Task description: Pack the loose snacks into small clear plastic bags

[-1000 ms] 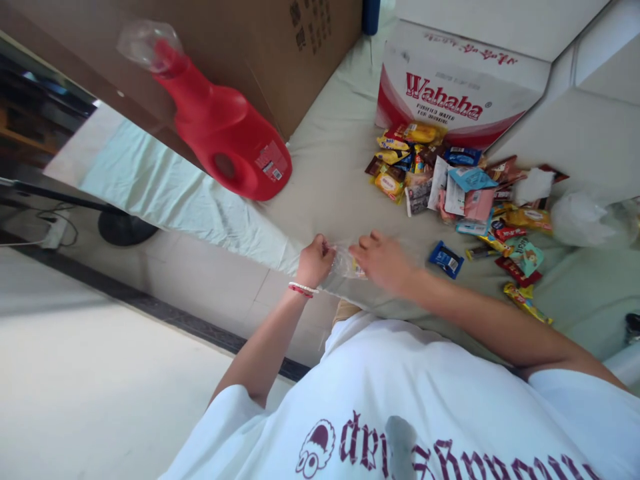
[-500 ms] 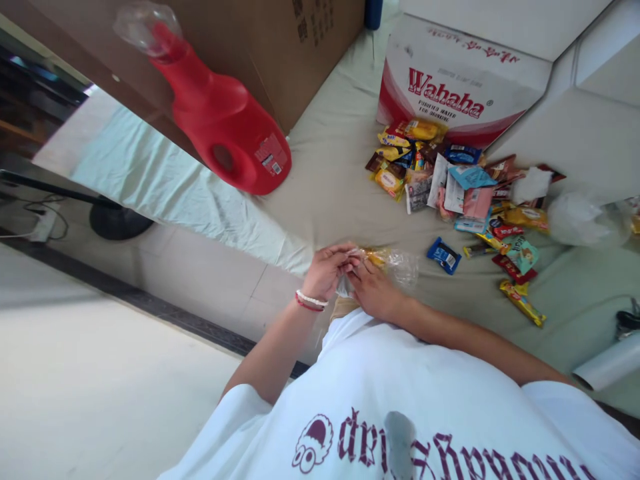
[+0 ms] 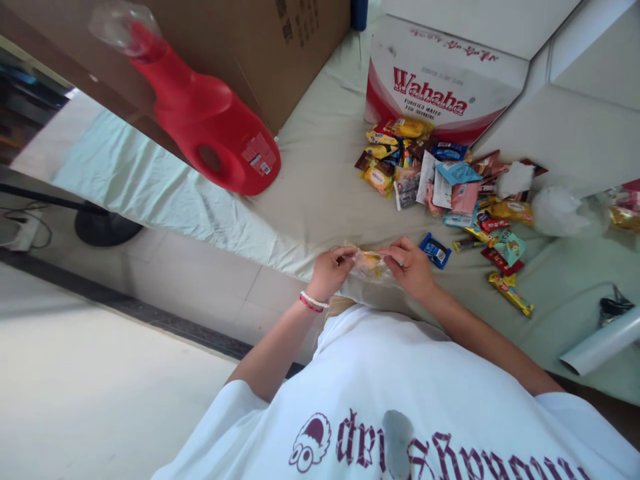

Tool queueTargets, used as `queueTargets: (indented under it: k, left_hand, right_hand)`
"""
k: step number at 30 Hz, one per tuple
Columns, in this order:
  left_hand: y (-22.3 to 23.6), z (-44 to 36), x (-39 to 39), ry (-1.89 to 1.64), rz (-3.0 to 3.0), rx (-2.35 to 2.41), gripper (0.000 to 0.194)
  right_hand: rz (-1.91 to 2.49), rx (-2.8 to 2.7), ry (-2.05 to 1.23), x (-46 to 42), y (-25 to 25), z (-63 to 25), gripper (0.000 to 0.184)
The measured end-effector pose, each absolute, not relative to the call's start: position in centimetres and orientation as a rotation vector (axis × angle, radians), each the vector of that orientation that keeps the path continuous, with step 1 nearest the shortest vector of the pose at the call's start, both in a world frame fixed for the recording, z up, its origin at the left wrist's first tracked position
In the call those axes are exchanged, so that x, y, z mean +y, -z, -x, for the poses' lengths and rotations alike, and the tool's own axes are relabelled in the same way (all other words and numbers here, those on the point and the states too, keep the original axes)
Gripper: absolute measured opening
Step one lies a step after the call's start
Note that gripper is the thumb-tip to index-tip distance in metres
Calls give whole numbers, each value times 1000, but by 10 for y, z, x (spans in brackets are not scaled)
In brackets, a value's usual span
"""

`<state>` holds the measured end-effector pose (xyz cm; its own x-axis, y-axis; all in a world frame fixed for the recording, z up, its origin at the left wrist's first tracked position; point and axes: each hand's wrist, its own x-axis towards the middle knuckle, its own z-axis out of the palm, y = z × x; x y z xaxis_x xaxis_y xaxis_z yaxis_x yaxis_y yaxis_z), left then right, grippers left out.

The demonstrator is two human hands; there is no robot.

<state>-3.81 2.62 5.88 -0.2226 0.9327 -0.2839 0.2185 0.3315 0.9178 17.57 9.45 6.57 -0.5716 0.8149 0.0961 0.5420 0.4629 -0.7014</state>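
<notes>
Between my hands, at the table's front edge, is a clear plastic bag [image 3: 369, 265] with something yellow in it, likely a wrapped snack. My left hand [image 3: 331, 270] pinches the bag's left end, with a white and a red bracelet on that wrist. At the right end, my right hand [image 3: 409, 265] grips the plastic between thumb and fingers. A blue snack packet [image 3: 435, 251] lies just right of my right hand. Beyond it spreads a heap of wrapped snacks [image 3: 453, 173] in many colours.
A red jug [image 3: 215, 127] stands at the left by a brown carton [image 3: 240, 40]. The white Wahaba water box [image 3: 440, 80] is behind the snacks. Crumpled clear plastic [image 3: 563, 210] sits at their right, and a white roll [image 3: 600, 343] and dark keys [image 3: 614, 307] lie far right.
My right hand has moved right, from beside my left hand to the bag's other end. The bag is now stretched between both hands. The view has shifted slightly.
</notes>
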Motion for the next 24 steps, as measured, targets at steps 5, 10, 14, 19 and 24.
queueTargets:
  k: [5, 10, 14, 19, 24]
  left_hand:
    - [-49, 34, 29, -1075, -722, 1685, 16]
    - [-50, 27, 28, -1134, -645, 1630, 22]
    - [-53, 11, 16, -986, -1146, 1607, 18]
    - [-45, -5, -1, -712, -1680, 1782, 28]
    - [-46, -2, 1, -694, -1634, 2182, 52]
  right_hand:
    - [789, -2662, -654, 72, -67, -197, 34]
    - [515, -2931, -644, 55, -40, -202, 30]
    - [522, -2926, -753, 51, -42, -204, 30]
    - [1149, -2361, -803, 45, -59, -223, 30]
    - [1652, -2346, -589, 38, -57, -229, 25]
